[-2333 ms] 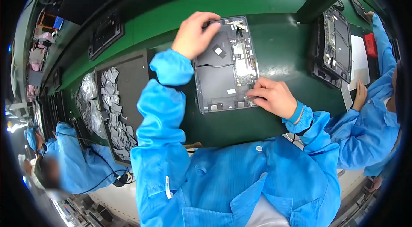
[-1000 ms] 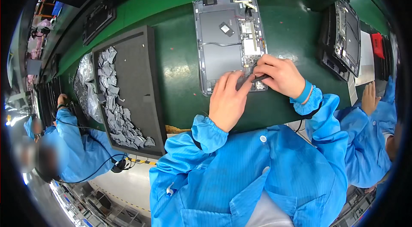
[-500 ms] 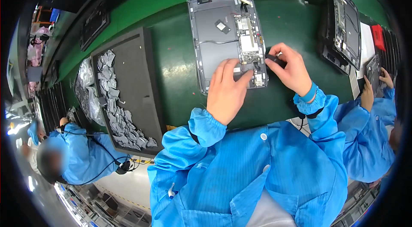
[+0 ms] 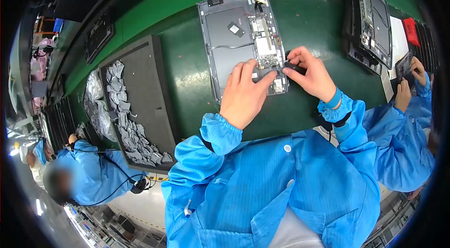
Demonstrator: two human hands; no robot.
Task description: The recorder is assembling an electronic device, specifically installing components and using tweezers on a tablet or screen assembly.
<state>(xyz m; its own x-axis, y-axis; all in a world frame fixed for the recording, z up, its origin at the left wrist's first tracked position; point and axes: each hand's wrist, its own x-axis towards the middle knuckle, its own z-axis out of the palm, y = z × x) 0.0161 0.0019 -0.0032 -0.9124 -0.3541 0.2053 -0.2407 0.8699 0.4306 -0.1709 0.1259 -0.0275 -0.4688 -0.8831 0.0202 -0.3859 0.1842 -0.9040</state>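
Note:
An opened tablet [image 4: 229,63] with a grey shell and an exposed circuit board [image 4: 265,46] lies on the green bench before me. My left hand [image 4: 244,91] is over its lower part, fingers stretched out and open. The left thumb and fingertips touch the board area near the lower right corner. At the tablet's right edge, my right hand [image 4: 311,75] is closed in a pinch around a small black bar-shaped piece [image 4: 295,67], whose exact kind I cannot make out. A small dark rectangular part with a white label [image 4: 236,29] rests inside the shell.
On the left stands a black foam-lined tray [image 4: 149,88] holding a heap of grey parts [image 4: 123,107]. Stacked opened tablets [image 4: 370,27] and a red box [image 4: 411,31] are to the right. Co-workers in blue sit on both sides; one's hands [image 4: 404,93] hold a dark device.
The tablet and both hands appear slightly further left, with the whole view shifting a little too. My right hand keeps its pinch on the black piece; the left stays on the board.

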